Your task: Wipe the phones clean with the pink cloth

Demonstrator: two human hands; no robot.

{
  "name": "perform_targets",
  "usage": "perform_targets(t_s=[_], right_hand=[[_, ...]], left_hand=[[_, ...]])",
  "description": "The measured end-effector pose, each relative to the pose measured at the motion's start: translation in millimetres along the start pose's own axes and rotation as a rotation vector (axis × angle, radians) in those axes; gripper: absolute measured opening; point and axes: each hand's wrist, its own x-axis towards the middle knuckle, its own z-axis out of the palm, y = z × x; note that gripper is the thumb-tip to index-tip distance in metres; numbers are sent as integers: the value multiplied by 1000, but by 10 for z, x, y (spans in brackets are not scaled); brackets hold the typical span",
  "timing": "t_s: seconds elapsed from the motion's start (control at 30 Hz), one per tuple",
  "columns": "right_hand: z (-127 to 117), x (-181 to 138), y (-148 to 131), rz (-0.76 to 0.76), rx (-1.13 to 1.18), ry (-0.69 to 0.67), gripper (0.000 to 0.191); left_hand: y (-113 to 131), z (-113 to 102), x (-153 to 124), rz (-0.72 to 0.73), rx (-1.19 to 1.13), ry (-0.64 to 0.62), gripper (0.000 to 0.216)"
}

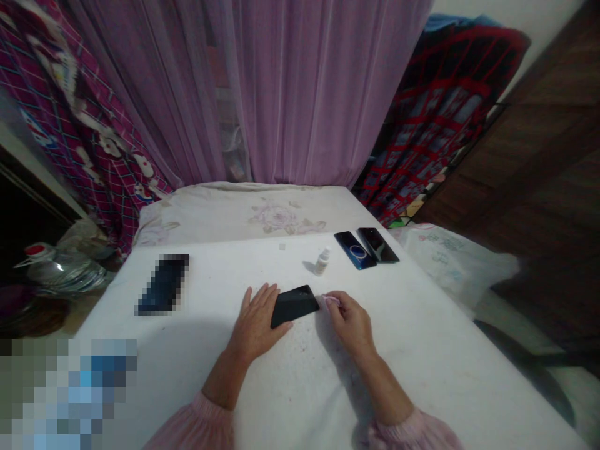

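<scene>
A black phone [295, 304] lies flat on the white table [422, 337] in front of me. My left hand [256, 324] rests flat with fingers stretched out, touching the phone's left edge. My right hand [350, 321] is closed in a pinch on a small pale pink cloth or wipe [328, 300] right at the phone's right end. A small white bottle [322, 261] stands just behind the phone.
Two more dark phones [355, 250] [378, 244] lie side by side at the back right. Another dark, blurred-out phone [164, 282] lies at the left. A floral cushion [262, 212] and purple curtain [290, 94] stand behind the table. A plastic jug [56, 269] sits at the far left.
</scene>
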Motion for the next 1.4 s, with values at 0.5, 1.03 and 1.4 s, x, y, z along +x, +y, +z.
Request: perform_targets(t_s=[0.5, 1.03, 1.4], right_hand=[[300, -89, -174, -457, -95, -31, 23], [326, -49, -181, -408, -127, 25, 22], [199, -62, -47, -328, -156, 45, 22]], left_hand=[[35, -90, -10, -34, -66, -5, 53], [42, -94, -3, -31, -78, -6, 56], [-11, -44, -23, -4, -65, 19, 57]])
